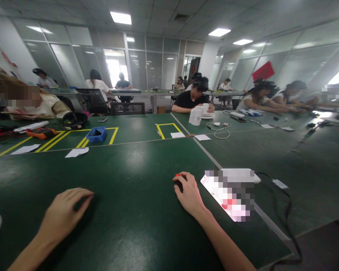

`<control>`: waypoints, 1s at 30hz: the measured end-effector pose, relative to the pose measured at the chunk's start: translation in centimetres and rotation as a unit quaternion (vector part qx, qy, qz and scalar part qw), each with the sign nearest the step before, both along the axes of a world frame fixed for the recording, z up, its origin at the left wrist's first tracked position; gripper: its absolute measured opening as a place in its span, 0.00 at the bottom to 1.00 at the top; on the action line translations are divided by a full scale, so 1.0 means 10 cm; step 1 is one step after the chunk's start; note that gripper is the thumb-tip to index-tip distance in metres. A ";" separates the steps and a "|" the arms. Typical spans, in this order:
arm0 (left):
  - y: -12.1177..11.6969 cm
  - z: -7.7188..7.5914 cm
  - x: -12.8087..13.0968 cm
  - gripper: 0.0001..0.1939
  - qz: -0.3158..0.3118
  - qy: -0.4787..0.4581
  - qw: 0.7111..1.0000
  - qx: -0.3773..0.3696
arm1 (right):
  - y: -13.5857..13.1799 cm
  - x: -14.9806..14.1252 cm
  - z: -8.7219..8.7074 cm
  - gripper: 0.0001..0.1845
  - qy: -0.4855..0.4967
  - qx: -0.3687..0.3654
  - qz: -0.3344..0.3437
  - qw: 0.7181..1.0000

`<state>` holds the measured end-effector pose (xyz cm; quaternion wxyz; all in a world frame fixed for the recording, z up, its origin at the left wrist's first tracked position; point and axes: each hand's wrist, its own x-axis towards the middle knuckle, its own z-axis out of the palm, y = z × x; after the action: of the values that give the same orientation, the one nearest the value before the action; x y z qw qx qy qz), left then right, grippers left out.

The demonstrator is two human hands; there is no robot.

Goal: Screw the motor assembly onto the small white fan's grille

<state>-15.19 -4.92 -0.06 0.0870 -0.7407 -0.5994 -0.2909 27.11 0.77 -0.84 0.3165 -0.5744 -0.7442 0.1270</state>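
Observation:
My left hand (64,210) is over the green table at the lower left. Its thumb and fingertips come together in a pinch, and whatever may be between the tips cannot be made out. Nearer the middle, my right hand (188,192) rests with bent fingers and the thumb apart from them. A small red piece (177,175) shows at its index and middle fingertips, too small to name; the fingers seem to touch it without closing around it. Just right of this hand lies a phone (219,194) with a lit, partly blurred screen.
Behind the phone sits a white device (238,175); a black cable (288,210) runs down the right side. A blue bin (96,134) stands beyond my left hand, near paper slips (77,152). Across the table, a person in black handles a white appliance (196,115).

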 end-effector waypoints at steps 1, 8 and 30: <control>0.09 -0.07 0.22 0.24 -0.051 0.007 0.999 -0.003 | -0.01 0.00 0.01 0.13 0.002 -0.001 0.002 1.000; 0.43 -0.26 1.68 0.12 -0.202 -0.006 0.979 -0.040 | 0.00 0.00 -0.01 0.13 0.012 0.016 -0.003 1.000; 0.34 0.05 0.80 0.30 -0.046 0.017 0.998 0.049 | 0.00 -0.01 -0.01 0.13 0.005 0.012 0.001 1.000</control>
<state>-7.19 -1.49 0.42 0.1198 -0.7670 -0.5484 -0.3108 27.05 0.72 -0.93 0.3268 -0.5694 -0.7446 0.1206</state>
